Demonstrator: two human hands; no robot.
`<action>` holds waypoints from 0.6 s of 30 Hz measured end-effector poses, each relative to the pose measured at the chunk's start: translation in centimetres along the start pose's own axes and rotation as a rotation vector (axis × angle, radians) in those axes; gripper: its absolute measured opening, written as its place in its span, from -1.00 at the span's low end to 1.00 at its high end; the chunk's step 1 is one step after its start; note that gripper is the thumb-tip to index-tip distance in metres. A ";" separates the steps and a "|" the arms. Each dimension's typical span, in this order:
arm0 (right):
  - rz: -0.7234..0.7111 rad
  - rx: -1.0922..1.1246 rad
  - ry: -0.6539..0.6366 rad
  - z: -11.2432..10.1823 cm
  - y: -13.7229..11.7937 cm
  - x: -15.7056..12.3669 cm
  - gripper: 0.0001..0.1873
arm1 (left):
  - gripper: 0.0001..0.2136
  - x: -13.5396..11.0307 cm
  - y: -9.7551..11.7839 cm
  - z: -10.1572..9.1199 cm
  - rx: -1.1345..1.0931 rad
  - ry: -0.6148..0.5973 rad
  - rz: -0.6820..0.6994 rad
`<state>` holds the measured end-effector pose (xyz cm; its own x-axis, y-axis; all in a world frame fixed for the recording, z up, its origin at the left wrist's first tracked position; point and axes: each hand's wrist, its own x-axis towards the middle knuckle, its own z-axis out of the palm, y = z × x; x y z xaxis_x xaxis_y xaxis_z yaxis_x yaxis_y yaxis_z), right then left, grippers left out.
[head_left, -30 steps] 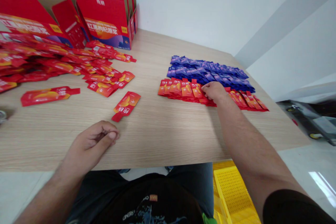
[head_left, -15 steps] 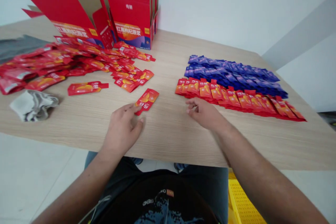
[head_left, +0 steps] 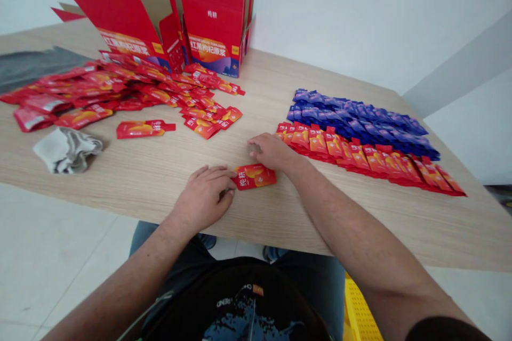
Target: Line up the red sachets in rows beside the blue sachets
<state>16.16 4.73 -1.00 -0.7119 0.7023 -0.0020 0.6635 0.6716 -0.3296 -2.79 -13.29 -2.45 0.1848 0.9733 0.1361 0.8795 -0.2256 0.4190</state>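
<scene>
1. Wood-grain table: it carries everything being handled.
2. Red cartons: they stand at the back left, flaps raised.
3. Heap of red pouches: loosely piled before the cartons; careless pulling at one could slide others down.
4. Blue pouches: overlapping rows on the right.
5. Row of red pouches: fanned just in front of the blue; a brush from the nearby right forearm could skew it.
6. Left hand: its fingertips touch the single pouch's neck end; whether that grip pinches cannot be told.
7. Right hand: fingers loosely curled, nothing seen in its grip.
8. Single red pouch: flat between both hands; a neck-only hold could let it swivel.
</scene>
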 end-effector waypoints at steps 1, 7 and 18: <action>0.004 -0.011 -0.030 -0.1 -0.1 -0.4 -0.61 | -0.79 0.0 0.0 0.0 -0.008 0.006 -0.001; 0.137 0.139 -0.221 -1.3 -1.2 -4.2 -0.77 | -0.83 0.0 0.2 0.4 0.030 0.011 0.013; 0.270 0.159 -0.232 -0.6 -3.9 -6.8 -0.92 | -0.77 -0.1 0.0 0.6 0.056 0.013 0.026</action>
<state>18.49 -2.51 0.84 -0.5616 0.7647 -0.3160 0.8032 0.4122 -0.4301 -2.54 -13.31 -3.05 0.2028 0.9663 0.1583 0.8977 -0.2480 0.3642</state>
